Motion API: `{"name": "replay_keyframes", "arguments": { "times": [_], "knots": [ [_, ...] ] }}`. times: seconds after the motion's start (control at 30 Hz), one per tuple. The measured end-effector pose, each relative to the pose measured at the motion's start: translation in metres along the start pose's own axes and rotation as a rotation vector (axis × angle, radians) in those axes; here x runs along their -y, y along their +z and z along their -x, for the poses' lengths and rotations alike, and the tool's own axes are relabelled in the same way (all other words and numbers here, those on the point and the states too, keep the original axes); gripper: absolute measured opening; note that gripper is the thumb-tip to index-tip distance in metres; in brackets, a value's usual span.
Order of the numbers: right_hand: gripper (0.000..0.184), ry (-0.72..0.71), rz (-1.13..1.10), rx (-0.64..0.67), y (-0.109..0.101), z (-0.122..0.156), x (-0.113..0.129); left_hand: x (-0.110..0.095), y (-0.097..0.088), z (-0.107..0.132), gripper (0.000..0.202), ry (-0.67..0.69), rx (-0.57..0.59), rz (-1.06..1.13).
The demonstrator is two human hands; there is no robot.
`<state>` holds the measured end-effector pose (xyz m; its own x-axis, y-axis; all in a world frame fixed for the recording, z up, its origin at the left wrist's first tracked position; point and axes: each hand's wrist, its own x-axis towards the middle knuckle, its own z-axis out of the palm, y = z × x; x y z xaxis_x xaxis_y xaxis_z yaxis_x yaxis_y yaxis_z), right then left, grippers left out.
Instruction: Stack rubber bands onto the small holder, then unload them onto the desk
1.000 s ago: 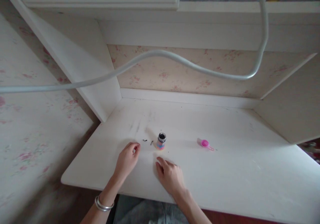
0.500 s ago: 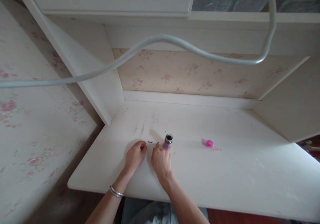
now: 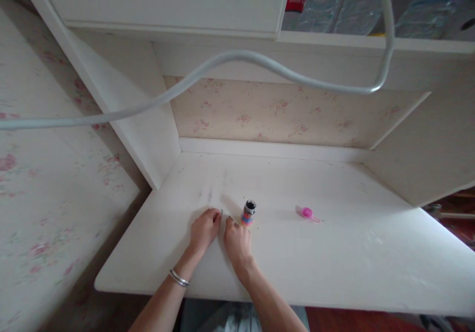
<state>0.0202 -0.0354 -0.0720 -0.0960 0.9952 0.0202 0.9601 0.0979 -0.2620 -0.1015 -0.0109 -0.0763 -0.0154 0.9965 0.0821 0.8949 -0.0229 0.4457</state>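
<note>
A small bottle (image 3: 248, 214) with a dark, uncapped mouth and a red-and-blue patterned body stands upright on the white desk. My right hand (image 3: 237, 240) is close beside it on the left, fingers curled in, with a tiny dark bit at the fingertips. To its left, my left hand (image 3: 205, 230) rests on the desk in a pinch. A small dark sliver (image 3: 221, 212) shows at those fingertips; whether it is gripped or only touched is unclear. The two hands are a short gap apart. A pink round cap with a loop (image 3: 307, 213) lies to the right of the bottle.
A pale cable (image 3: 237, 56) hangs across the view above the desk (image 3: 315, 262). Overhead is a white cabinet (image 3: 166, 5), with plastic water bottles (image 3: 322, 5) on its open shelf. Floral-papered walls stand behind and left. Dark smudges and specks mark the desk.
My left hand has moved slightly right, its fingertips reaching the dark sliver that lay apart on the desk. My right fingers have curled lower beside the bottle. The view has tilted up a little.
</note>
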Motion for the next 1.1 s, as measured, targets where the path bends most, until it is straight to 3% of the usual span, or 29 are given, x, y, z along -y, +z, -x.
{"name": "replay_keyframes", "arguments": {
  "times": [0.13, 0.27, 0.4, 0.5, 0.7, 0.9, 1.1],
  "knots": [
    [0.026, -0.079, -0.155, -0.043, -0.006, 0.028, -0.006, 0.006, 0.003, 0.001, 0.020, -0.003, -0.035, 0.044],
    [0.035, -0.047, -0.504, -0.196, -0.036, 0.051, -0.025, 0.011, 0.007, 0.002, 0.019, -0.009, -0.039, 0.099],
    [0.041, 0.079, -0.627, -0.339, -0.079, 0.043, -0.051, 0.012, 0.007, 0.002, 0.021, -0.020, -0.041, 0.123],
    [0.045, 0.126, -0.643, -0.363, -0.097, 0.025, -0.063, 0.011, 0.006, 0.002, 0.022, -0.023, -0.058, 0.128],
    [0.048, 0.129, -0.735, -0.304, -0.093, 0.004, -0.066, 0.015, 0.007, 0.001, 0.025, -0.035, -0.106, 0.207],
    [0.039, 0.032, -0.676, -0.268, -0.092, -0.006, -0.066, 0.018, 0.009, -0.002, 0.027, -0.024, -0.105, 0.242],
    [0.037, 0.048, -0.712, -0.231, -0.091, -0.009, -0.067, 0.018, 0.009, -0.002, 0.027, -0.028, -0.098, 0.278]
  ]
}}
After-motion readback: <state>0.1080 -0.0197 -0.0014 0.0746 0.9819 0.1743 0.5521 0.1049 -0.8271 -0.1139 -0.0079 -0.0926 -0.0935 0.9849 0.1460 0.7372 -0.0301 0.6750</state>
